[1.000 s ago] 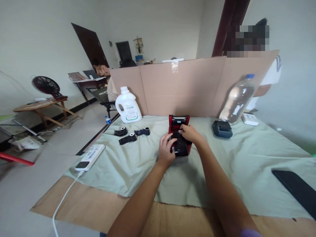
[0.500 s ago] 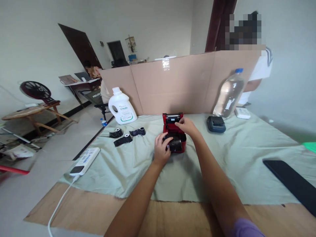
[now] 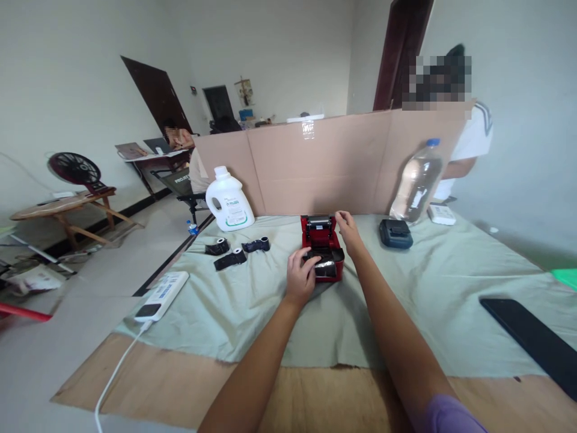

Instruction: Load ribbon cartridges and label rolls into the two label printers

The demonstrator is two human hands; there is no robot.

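Green cloth covers the table. Red printer sits frame center, lid open. Left hand clamps its front-left edge, fingers curled. Right hand pinches the open lid's top right corner, fingertips together.

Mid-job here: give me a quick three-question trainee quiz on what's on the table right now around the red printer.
1. True or false: the left hand rests on the front of the open red printer.
2. Which thing stands at the cardboard screen left of the printer? A) white jug B) clear bottle C) power strip
3. Fill in: the right hand touches the printer's raised lid at its ____ corner.

Key:
1. True.
2. A, the white jug; the clear bottle stands to the right, and the power strip lies near the cloth's left edge.
3. Right.
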